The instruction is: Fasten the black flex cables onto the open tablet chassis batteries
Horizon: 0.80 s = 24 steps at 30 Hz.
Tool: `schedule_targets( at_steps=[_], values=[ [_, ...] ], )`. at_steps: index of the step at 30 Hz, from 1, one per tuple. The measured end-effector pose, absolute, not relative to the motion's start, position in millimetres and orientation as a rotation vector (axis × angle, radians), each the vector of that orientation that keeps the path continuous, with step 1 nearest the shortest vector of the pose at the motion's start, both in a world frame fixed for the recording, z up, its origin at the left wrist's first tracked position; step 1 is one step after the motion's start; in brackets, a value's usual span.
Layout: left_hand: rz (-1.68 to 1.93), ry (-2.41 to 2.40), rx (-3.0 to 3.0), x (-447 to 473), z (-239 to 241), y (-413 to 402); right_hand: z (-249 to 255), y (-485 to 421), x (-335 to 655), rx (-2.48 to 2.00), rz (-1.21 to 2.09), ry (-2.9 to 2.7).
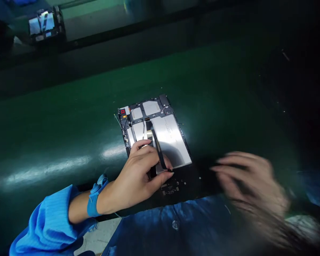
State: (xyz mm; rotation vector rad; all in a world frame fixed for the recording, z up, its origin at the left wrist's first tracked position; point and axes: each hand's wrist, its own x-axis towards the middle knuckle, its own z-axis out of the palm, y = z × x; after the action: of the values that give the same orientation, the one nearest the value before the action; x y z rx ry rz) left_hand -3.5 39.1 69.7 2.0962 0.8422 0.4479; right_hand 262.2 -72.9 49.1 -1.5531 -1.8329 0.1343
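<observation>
Tablet (pixel 160 137) lies back-open on dark green table (pixel 69 142), near front edge, silver battery panel facing up. Left hand (pixel 138 177) rests on tablet's near-left part, fingers curled narrow, thumb and forefinger pinching thin black tool (pixel 158 149) slanting across battery panel. Blue wrist strap (pixel 95 195) above blue sleeve (pixel 45 224). Right hand (pixel 245 177) blurred, just right of tablet, apart from it; finger spread unclear. Another opened device (pixel 44 23) far back left.
</observation>
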Motion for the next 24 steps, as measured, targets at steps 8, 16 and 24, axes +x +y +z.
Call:
schedule_targets(
  at_steps=[8, 16, 24],
  values=[
    [0.529, 0.798, 2.042, -2.0, 69.2, 37.6, 34.5, -52.6, 200.2, -1.411, 0.527, -1.812],
    [0.514, 0.848, 2.132, 0.3, 68.3, 37.3, 35.7, -55.1, 210.1, -1.400, 0.586, -1.839],
    [0.475, 0.855, 2.253, 0.4, 67.4, 39.0, 33.7, -54.5, 221.3, -1.338, 0.240, -1.962]
  ],
)
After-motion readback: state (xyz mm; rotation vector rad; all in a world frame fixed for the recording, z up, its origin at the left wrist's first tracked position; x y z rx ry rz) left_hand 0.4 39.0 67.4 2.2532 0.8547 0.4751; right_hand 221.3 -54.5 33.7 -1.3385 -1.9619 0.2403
